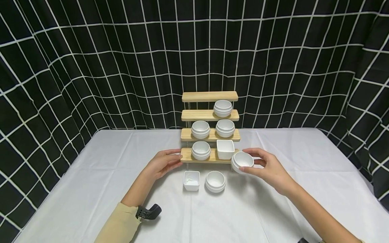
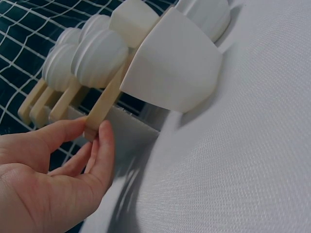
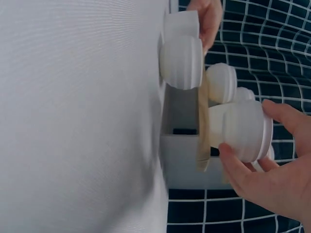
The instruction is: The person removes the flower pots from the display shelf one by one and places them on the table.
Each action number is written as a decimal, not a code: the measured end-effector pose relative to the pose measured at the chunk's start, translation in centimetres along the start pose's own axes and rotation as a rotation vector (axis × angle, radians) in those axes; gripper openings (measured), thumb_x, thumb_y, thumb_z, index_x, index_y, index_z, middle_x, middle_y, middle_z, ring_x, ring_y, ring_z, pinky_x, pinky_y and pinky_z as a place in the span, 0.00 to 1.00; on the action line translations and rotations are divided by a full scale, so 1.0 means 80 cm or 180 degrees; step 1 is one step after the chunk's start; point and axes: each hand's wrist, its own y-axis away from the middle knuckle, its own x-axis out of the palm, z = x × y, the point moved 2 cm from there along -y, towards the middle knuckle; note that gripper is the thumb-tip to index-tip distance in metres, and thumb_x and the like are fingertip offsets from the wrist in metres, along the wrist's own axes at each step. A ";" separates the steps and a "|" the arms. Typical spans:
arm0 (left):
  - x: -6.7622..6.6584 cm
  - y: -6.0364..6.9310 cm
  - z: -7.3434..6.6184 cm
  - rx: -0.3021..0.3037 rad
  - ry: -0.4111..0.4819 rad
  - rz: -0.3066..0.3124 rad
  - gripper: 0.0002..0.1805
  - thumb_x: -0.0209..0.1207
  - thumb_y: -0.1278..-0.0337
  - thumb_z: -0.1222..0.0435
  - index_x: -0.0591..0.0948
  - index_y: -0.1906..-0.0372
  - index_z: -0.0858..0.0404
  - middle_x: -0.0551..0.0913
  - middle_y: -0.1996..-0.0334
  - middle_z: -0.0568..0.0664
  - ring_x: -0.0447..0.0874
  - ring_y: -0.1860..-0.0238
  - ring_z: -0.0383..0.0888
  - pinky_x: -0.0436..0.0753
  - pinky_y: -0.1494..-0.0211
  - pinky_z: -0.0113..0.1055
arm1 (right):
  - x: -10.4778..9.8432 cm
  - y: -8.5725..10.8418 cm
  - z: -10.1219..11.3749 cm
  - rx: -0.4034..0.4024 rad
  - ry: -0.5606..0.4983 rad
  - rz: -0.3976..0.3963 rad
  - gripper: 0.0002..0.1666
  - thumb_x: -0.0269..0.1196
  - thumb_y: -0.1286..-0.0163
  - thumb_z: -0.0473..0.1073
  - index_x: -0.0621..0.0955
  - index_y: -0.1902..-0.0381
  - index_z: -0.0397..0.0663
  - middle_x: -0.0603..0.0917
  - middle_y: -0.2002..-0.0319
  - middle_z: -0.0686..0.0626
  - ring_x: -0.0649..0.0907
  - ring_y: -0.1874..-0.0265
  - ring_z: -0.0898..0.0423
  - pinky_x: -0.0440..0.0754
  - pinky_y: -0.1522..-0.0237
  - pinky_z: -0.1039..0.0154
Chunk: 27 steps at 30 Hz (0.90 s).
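A tiered stand with wooden shelves has its lowest shelf (image 1: 214, 158) nearest me. My left hand (image 1: 164, 162) pinches that shelf's left end between thumb and fingers, as the left wrist view shows closely. In my right hand (image 1: 268, 168) is a round white bowl (image 1: 243, 160), gripped by its sides and held off the table at the shelf's right end. Beside it on the same shelf stand a square white bowl (image 1: 225, 150) and another round bowl (image 1: 201, 151). The right wrist view shows the held bowl (image 3: 243, 128) between thumb and fingers.
On the tablecloth (image 1: 237, 216) before the stand sit a small square bowl (image 1: 191, 180) and a round bowl (image 1: 215, 181). Higher shelves carry more round bowls (image 1: 225, 128). A black curtain (image 1: 209, 50) with a white grid hangs behind the table.
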 end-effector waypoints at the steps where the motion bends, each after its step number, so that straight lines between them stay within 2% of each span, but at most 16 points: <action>1: 0.000 0.000 0.000 0.0002 -0.0001 0.0002 0.27 0.55 0.25 0.77 0.67 0.26 0.79 0.82 0.45 0.64 0.89 0.58 0.39 0.92 0.45 0.29 | 0.000 0.000 0.000 0.0001 0.0007 0.0007 0.39 0.74 0.32 0.40 0.72 0.28 0.34 0.75 0.31 0.35 0.84 0.51 0.68 0.87 0.50 0.73; 14: 0.002 0.000 -0.001 -0.0021 0.0024 -0.0023 0.27 0.56 0.25 0.77 0.68 0.26 0.79 0.81 0.45 0.64 0.88 0.58 0.40 0.92 0.46 0.29 | 0.002 0.001 -0.008 0.0033 0.0031 0.0089 0.39 0.74 0.33 0.40 0.73 0.28 0.34 0.75 0.31 0.34 0.85 0.51 0.64 0.88 0.51 0.72; 27: 0.001 -0.001 0.000 -0.0042 0.0020 -0.0066 0.28 0.57 0.26 0.77 0.68 0.26 0.78 0.82 0.46 0.64 0.89 0.59 0.40 0.92 0.46 0.30 | 0.002 -0.001 -0.018 0.0123 0.0023 0.0197 0.39 0.75 0.34 0.40 0.74 0.30 0.34 0.78 0.36 0.37 0.86 0.53 0.62 0.88 0.52 0.69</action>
